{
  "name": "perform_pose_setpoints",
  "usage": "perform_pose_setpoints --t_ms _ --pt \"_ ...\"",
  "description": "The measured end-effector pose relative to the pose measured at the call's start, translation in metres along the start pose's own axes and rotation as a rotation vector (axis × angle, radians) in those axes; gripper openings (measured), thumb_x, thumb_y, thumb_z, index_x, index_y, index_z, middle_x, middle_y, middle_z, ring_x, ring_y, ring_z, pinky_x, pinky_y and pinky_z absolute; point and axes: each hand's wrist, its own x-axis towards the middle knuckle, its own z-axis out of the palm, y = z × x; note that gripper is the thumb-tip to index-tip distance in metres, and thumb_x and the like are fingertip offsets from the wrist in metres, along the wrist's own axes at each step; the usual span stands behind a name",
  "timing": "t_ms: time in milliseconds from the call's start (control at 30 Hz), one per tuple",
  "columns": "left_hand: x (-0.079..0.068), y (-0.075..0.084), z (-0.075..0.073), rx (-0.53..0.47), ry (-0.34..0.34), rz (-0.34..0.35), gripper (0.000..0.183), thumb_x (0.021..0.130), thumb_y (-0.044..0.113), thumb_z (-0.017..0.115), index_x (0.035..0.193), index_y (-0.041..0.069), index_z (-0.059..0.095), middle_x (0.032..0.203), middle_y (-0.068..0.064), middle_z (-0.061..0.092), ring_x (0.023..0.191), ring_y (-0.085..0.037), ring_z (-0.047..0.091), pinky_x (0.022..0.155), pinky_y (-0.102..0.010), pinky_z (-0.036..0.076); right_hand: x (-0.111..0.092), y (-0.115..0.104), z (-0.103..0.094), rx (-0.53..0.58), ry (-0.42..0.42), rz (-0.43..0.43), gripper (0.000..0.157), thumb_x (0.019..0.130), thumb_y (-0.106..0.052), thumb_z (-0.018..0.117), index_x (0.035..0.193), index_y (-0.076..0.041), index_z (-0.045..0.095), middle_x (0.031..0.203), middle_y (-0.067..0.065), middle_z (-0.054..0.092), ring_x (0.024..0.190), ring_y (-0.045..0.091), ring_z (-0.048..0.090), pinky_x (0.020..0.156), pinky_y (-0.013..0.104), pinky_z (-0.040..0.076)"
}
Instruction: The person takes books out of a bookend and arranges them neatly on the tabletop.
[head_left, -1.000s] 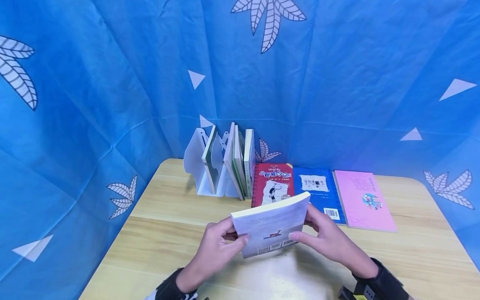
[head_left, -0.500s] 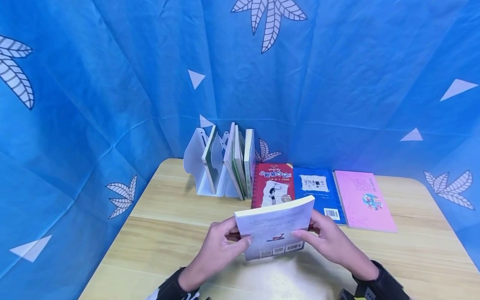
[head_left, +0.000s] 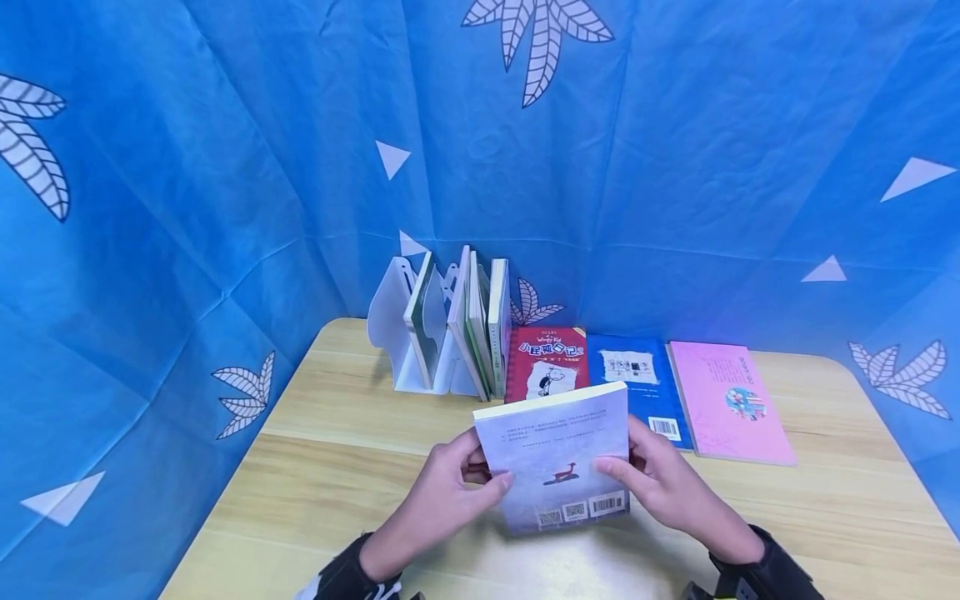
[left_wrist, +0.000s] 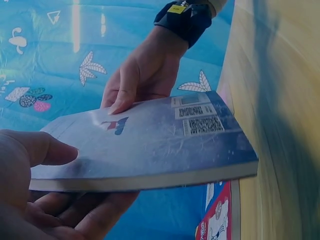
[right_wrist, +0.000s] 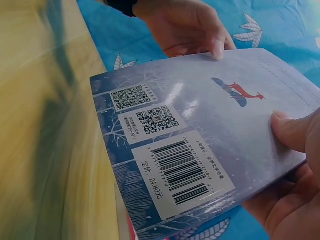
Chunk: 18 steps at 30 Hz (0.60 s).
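A pale lilac paperback book (head_left: 558,467) is held tilted above the table, its back cover with a red deer, two QR codes and a barcode facing me. My left hand (head_left: 457,487) grips its left edge, thumb on the cover and fingers behind. On the opposite edge my right hand (head_left: 667,479) pinches the book the same way. The left wrist view shows the fingers (left_wrist: 107,212) curled under the book. In the right wrist view the thumb (right_wrist: 290,131) presses the cover near the deer.
Behind the held book lie a red book (head_left: 547,354), a blue book (head_left: 637,387) and a pink book (head_left: 731,404), side by side. At the back left a white bookend rack (head_left: 386,312) holds several upright books (head_left: 480,325). A blue patterned cloth (head_left: 675,167) hangs behind the wooden table (head_left: 300,483).
The book has tipped so more of its back cover faces me, and it has shifted slightly right. Both hands keep their hold and moved along with it.
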Motion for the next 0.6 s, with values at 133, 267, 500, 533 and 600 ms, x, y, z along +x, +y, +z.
perform_pose_setpoints --t_ms 133,267,500,533,600 --pt "0.001 0.0 -0.001 0.02 -0.009 -0.015 0.042 0.092 0.01 0.075 0.132 0.004 0.062 0.118 -0.018 0.077 0.099 -0.016 0.077 0.088 -0.021 0.064 0.0 -0.001 -0.002 -0.001 -0.019 0.019 0.041 0.107 -0.012 0.056 0.144 0.0 0.045 0.13 0.023 0.07 0.108 0.002 0.071 0.083 0.038 0.068" --pt "0.002 0.0 -0.002 0.024 -0.016 -0.021 0.046 0.092 0.013 0.077 0.134 0.008 0.06 0.119 -0.012 0.078 0.099 -0.014 0.077 0.092 -0.023 0.063 -0.001 -0.002 -0.004 -0.007 -0.026 0.017 0.04 0.107 -0.012 0.056 0.143 0.001 0.045 0.129 0.023 0.07 0.108 0.002 0.071 0.081 0.037 0.068" --pt "0.003 -0.002 -0.005 -0.018 0.001 -0.051 0.056 0.086 0.017 0.084 0.136 0.014 0.058 0.12 -0.006 0.078 0.1 -0.012 0.075 0.093 -0.027 0.064 -0.005 -0.001 -0.008 0.0 -0.007 -0.053 0.036 0.106 -0.003 0.054 0.14 0.005 0.046 0.123 0.025 0.072 0.104 0.003 0.073 0.077 0.029 0.067" --pt "0.003 -0.002 -0.006 -0.026 0.003 -0.044 0.058 0.086 0.017 0.084 0.137 0.013 0.057 0.121 -0.008 0.078 0.101 -0.013 0.075 0.093 -0.029 0.064 -0.005 -0.001 -0.009 0.001 -0.002 -0.058 0.036 0.106 -0.002 0.053 0.14 0.005 0.046 0.122 0.025 0.072 0.103 0.003 0.073 0.077 0.029 0.067" --pt "0.003 -0.003 -0.006 -0.041 0.011 -0.039 0.062 0.085 0.017 0.085 0.14 0.013 0.055 0.123 -0.009 0.077 0.104 -0.014 0.075 0.094 -0.031 0.065 -0.006 -0.001 -0.011 0.0 0.012 -0.068 0.035 0.105 0.0 0.053 0.139 0.006 0.046 0.121 0.025 0.072 0.102 0.003 0.073 0.076 0.029 0.067"
